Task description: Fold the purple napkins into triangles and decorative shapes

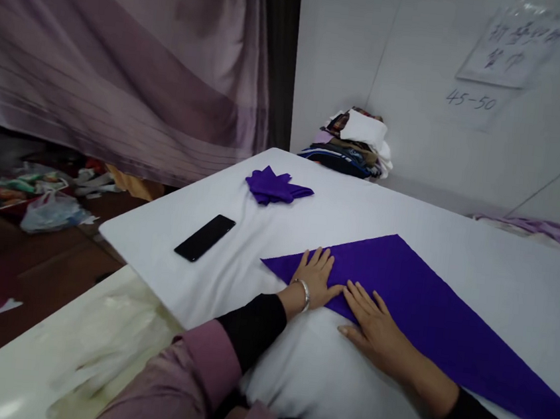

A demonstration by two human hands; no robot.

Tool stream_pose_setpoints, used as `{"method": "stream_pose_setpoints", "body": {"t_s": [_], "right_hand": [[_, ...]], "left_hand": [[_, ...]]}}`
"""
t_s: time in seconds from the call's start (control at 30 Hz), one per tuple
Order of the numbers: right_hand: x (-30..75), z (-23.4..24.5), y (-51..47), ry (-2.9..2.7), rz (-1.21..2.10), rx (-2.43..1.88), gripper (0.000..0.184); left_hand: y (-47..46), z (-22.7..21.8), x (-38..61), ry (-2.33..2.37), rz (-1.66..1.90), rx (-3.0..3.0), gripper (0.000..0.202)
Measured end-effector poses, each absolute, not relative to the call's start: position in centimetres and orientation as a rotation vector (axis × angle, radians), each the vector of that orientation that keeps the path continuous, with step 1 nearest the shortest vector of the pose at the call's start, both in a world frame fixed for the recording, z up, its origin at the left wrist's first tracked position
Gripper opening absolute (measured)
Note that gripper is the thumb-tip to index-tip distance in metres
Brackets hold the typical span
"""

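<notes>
A purple cloth (pixel 415 304) lies flat on the white-covered table (pixel 457 235), folded into a wide triangle whose long edge faces me. My left hand (pixel 315 276), with a silver bangle at the wrist, rests palm down near its left corner, fingers spread. Just to the right, my right hand (pixel 372 326) lies flat along the near edge, its fingertips on the fabric and its thumb over the white cover. The two hands almost touch. Both are open and grip nothing.
A black phone (pixel 206 237) and a bunched purple cloth (pixel 275 187) lie on the table's left part. Folded clothes (pixel 351 144) are stacked against the wall behind. A pale side surface (pixel 45 351) adjoins the table at lower left. Plastic bags (pixel 54 211) sit on the floor.
</notes>
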State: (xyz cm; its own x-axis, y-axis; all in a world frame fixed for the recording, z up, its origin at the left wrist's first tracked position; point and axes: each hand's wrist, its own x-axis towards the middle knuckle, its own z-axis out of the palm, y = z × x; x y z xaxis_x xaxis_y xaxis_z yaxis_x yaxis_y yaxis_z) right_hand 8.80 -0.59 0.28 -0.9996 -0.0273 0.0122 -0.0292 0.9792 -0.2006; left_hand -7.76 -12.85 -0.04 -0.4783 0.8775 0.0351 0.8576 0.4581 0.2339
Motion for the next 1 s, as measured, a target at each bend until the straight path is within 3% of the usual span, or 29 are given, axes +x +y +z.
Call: {"method": "stream_pose_setpoints", "body": {"t_s": [0.63,1.0], "right_hand": [[9.5,-0.3,-0.6,-3.105,0.213,0.038,0.065],[9.5,-0.5,-0.5,-3.081,0.246,0.047,0.066]], "left_hand": [[-17.0,0.3,-14.0,2.749,0.360,1.275,0.077],[-21.6,2.0,-19.0,3.022,0.941,0.706,0.054]]}}
